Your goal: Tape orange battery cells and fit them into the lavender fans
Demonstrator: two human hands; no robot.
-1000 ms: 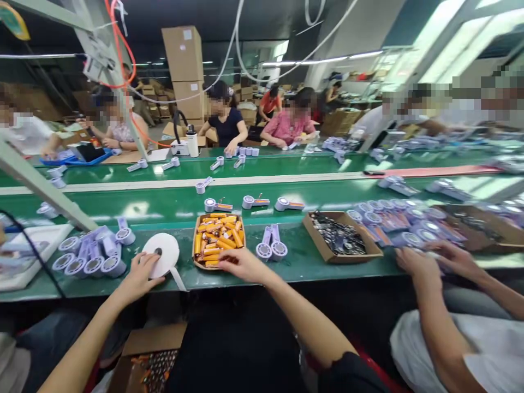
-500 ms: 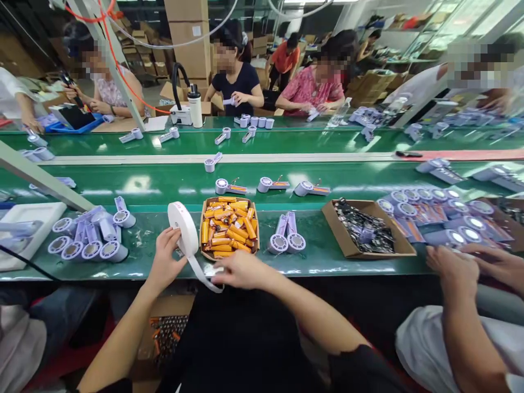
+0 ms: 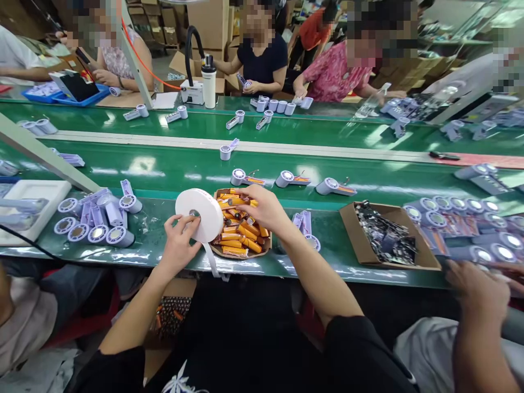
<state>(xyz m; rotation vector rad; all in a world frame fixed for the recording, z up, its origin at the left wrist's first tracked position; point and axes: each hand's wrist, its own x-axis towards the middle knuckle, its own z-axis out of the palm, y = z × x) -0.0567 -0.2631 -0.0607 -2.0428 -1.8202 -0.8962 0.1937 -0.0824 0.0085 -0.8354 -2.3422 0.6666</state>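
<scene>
My left hand (image 3: 182,240) grips a large white tape roll (image 3: 208,215) by its centre hole, with a loose strip hanging down toward the bench edge. Over the box of orange battery cells (image 3: 241,240) is my right hand (image 3: 260,207), its thumb and fingers apart around the cells at the box's upper part. Whether it holds a cell is hard to tell. Two lilac round-headed housings (image 3: 311,243) lie right of the box, partly behind my right forearm.
Lilac housings (image 3: 98,233) are heaped at left beside a white tray (image 3: 61,191). A carton of dark parts (image 3: 354,240) stands right, near a co-worker's hands (image 3: 478,284). More housings lie on the green belt (image 3: 164,169). People sit across it.
My right hand has left the tape strip and moved up over the battery box. The tape roll has turned its flat face toward me. The view has shifted.
</scene>
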